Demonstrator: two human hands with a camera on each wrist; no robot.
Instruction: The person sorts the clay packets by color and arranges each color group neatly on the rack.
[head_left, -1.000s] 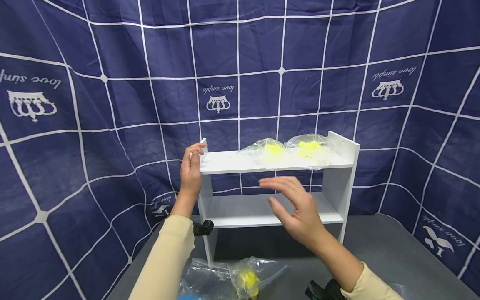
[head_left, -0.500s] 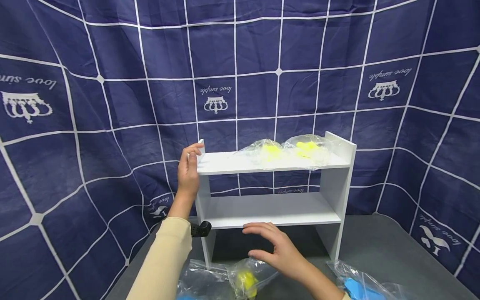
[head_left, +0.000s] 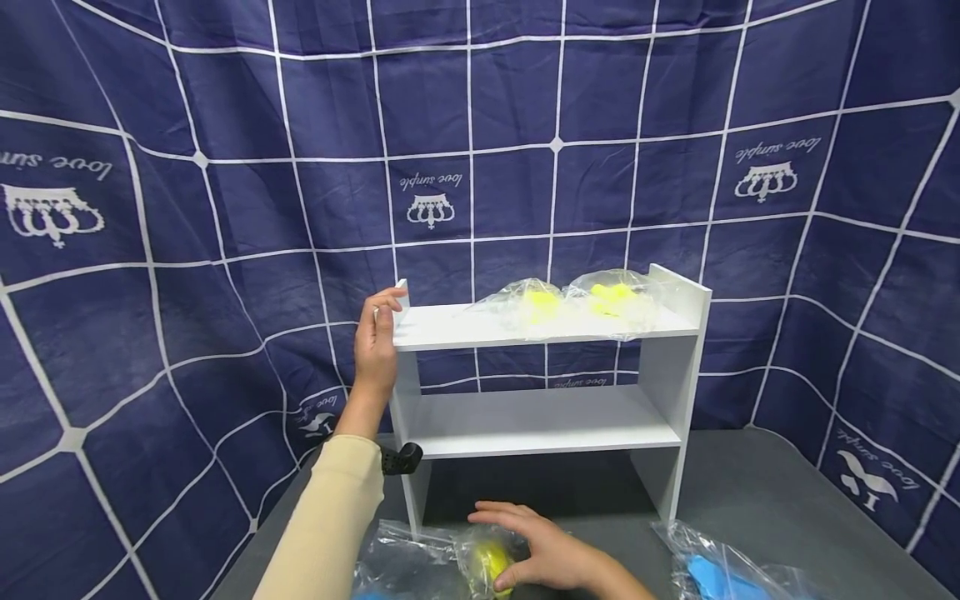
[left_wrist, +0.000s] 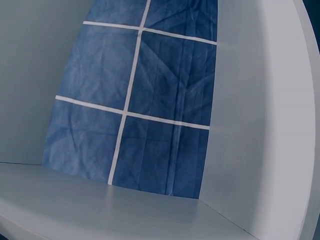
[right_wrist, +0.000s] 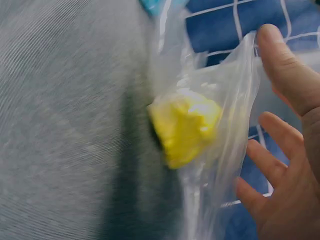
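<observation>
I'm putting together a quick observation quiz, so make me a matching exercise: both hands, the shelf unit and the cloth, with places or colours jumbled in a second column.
1. Left hand
2. Right hand
3. Shelf unit
4. Cloth

A. Dark blue with white lines
B. Near a yellow-filled bag below the shelves
C. White, with bags on top
D. At the left side panel

Pairs: 1-D, 2-B, 3-C, 4-A

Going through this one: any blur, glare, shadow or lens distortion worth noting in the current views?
Head view: bright and mostly sharp, grid lines on the curtain bowing toward the sides; left wrist view: dim and bluish, the outer edge of the shelf unit curved; right wrist view: rather soft, with glare on the clear bag around the yellow item and a dark shadow across the grey tabletop.
</observation>
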